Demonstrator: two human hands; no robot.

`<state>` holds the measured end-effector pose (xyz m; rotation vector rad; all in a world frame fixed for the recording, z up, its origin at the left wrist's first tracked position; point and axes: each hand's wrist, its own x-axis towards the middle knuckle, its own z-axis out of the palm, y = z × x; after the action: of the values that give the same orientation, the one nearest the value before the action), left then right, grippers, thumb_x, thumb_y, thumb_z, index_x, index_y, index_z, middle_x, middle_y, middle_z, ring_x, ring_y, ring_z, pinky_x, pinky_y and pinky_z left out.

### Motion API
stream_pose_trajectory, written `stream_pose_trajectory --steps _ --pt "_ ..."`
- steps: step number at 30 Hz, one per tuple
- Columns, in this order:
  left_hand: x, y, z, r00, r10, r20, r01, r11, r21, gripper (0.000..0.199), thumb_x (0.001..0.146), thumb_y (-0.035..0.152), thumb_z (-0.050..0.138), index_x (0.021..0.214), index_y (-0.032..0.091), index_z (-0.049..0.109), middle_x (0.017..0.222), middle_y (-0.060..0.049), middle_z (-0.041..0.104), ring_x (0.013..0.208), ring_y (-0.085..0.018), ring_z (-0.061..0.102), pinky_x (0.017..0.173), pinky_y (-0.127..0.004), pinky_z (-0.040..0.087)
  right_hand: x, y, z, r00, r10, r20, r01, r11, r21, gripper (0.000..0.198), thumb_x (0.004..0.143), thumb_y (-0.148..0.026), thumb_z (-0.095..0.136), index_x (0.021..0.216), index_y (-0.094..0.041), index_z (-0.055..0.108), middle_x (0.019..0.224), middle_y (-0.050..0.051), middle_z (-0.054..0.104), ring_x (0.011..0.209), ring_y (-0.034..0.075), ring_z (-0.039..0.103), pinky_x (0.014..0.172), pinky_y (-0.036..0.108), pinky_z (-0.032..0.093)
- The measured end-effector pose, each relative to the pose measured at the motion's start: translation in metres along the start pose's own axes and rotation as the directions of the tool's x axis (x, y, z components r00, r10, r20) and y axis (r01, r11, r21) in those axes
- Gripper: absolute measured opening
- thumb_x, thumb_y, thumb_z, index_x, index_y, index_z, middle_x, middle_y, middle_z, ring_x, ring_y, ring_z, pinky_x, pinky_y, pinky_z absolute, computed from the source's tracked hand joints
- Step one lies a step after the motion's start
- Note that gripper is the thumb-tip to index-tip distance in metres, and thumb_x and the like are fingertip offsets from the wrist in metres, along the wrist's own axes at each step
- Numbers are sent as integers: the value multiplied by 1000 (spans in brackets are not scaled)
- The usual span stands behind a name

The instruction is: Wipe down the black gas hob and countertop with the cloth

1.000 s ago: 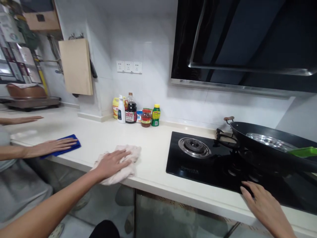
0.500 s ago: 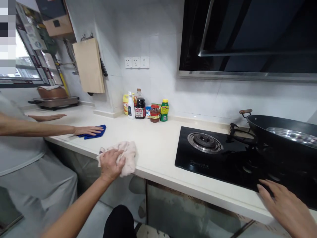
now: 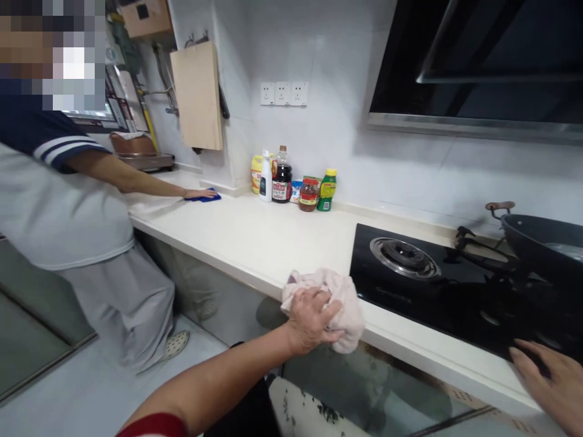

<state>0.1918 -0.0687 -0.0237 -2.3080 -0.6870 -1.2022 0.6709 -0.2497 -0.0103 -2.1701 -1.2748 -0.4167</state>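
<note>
My left hand (image 3: 312, 318) presses a pale pink cleaning cloth (image 3: 350, 309) onto the front edge of the white countertop (image 3: 255, 243), with its fingers bent over the bunched fabric. Part of the cloth hangs over the edge, close to the left corner of the black gas stove (image 3: 368, 285). At the lower right, my right hand (image 3: 549, 376) rests at the stove's front edge, fingers extended and slightly apart, holding nothing.
A co-worker (image 3: 64, 206) at the left reaches over the counter with a blue cloth (image 3: 203, 195). Against the wall stand a spray bottle (image 3: 265, 179), a dark sauce bottle (image 3: 282, 176), a red-lidded jar (image 3: 308, 195) and a green bottle (image 3: 327, 191). A wok (image 3: 542, 243) sits on the stove.
My left hand has slid the pink cloth rightward along the counter edge toward the stove. The co-worker's hand and blue cloth are farther back. The view has shifted; my right hand stays by the stove.
</note>
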Motion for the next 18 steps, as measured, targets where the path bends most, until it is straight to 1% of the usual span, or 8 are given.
stream_pose_trajectory --steps 2,3,6,9,10,14,16,18 --pt "14 17 1 989 96 110 -96 995 -5 55 90 68 55 126 27 65 118 -9 68 104 -28 57 87 -45 35 -1 -24 -9 997 73 21 -74 992 106 41 86 -67 53 97 -33 73 115 18 70 111 44 65 88 65 51" --pt "22 26 2 976 145 163 -145 989 -10 55 93 67 52 128 26 63 118 -9 68 100 -27 57 84 -44 35 -4 -44 -13 998 56 22 -59 981 184 41 86 -68 52 99 -34 71 117 17 69 116 43 62 90 64 52" --pt "48 57 5 929 275 248 -264 961 -78 53 99 61 44 132 23 60 114 -11 66 93 -25 57 75 -41 35 -23 -124 -14 983 -172 64 138 923 358 50 91 -63 49 129 -33 60 139 11 59 128 38 56 96 59 53" --pt "68 84 13 919 312 242 -273 945 -182 44 102 50 45 128 19 63 111 -13 65 93 -26 57 72 -40 36 -46 -195 5 897 -432 92 329 794 512 60 95 -56 49 146 -25 44 145 13 53 131 32 55 109 53 47" --pt "72 90 15 918 313 243 -264 941 -213 41 101 46 47 125 18 64 111 -14 65 94 -26 58 72 -40 38 -52 -208 14 887 -452 92 351 791 502 63 94 -56 50 148 -23 41 145 14 52 133 33 53 112 54 44" --pt "86 87 15 881 377 285 -266 895 -359 47 97 50 55 127 16 64 117 -16 65 99 -31 59 78 -45 43 -62 -210 42 934 -352 59 303 869 392 78 91 -57 52 157 -22 28 147 17 48 135 36 50 109 56 45" --pt "96 73 11 842 434 321 -247 839 -485 54 94 54 61 132 15 61 122 -16 65 104 -31 60 86 -45 46 -63 -201 48 932 -355 76 301 873 384 80 89 -57 54 159 -27 27 146 16 50 133 38 51 103 57 49" --pt "109 55 7 794 479 374 -153 753 -640 57 91 50 68 136 17 59 129 -13 65 114 -29 61 95 -41 47 -62 -197 51 906 -408 114 343 865 367 79 87 -58 57 157 -30 32 143 15 53 132 41 51 98 59 50"
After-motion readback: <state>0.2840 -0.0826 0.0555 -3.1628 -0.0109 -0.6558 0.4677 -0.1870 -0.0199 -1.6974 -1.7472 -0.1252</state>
